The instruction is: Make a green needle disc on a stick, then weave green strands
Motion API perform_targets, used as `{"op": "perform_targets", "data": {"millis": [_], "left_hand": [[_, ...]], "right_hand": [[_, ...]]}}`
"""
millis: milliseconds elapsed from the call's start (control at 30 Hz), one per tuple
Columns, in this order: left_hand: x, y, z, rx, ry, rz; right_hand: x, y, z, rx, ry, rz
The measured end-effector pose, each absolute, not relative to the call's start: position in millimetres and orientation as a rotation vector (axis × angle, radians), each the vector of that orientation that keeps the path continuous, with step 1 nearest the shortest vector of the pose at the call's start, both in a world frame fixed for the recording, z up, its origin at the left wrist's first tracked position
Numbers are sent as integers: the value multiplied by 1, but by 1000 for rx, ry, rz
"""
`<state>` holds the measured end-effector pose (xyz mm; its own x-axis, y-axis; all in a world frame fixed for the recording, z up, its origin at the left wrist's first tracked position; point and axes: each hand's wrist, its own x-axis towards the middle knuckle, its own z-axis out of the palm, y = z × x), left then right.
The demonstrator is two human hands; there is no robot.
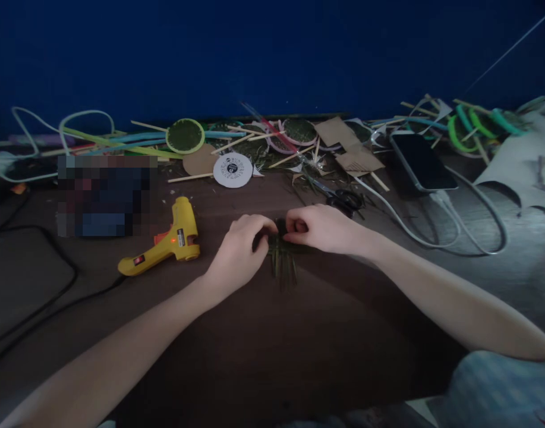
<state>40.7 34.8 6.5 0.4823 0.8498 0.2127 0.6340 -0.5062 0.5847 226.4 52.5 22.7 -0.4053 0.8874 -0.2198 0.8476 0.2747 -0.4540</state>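
Observation:
Thin dark green strips (283,267), woven or laid side by side like leaf strips, lie on the dark table between my hands. My left hand (243,244) pinches their left edge, its thumb and forefinger curled together. From the other side my right hand (314,229) is closed at the upper right of the strips, fingertips pressed together. The strips' loose ends fan toward me; their upper part is partly hidden by my fingers. A yellow glue gun (180,232) with a lit red light lies left of my left hand. Black-handled scissors (346,201) rest just beyond my right hand.
A phone (421,160) with a white cable (459,232) lies at the right. Along the back are a round white card (233,170), a green-filled ring (185,136), cardboard pieces (359,160) and several wooden sticks. A black cord (71,306) crosses the left side.

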Motion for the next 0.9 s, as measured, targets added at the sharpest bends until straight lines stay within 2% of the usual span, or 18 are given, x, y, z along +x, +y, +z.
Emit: {"op": "perform_targets", "data": {"millis": [200, 400, 900], "left_hand": [[42, 36, 7, 2363, 1203, 577], [39, 36, 6, 2510, 1087, 542], [42, 41, -1, 2522, 1183, 614]], "right_hand": [[227, 52, 24, -1661, -2414, 804], [231, 51, 34, -1635, -2305, 962], [224, 39, 43, -959, -2288, 834]]}}
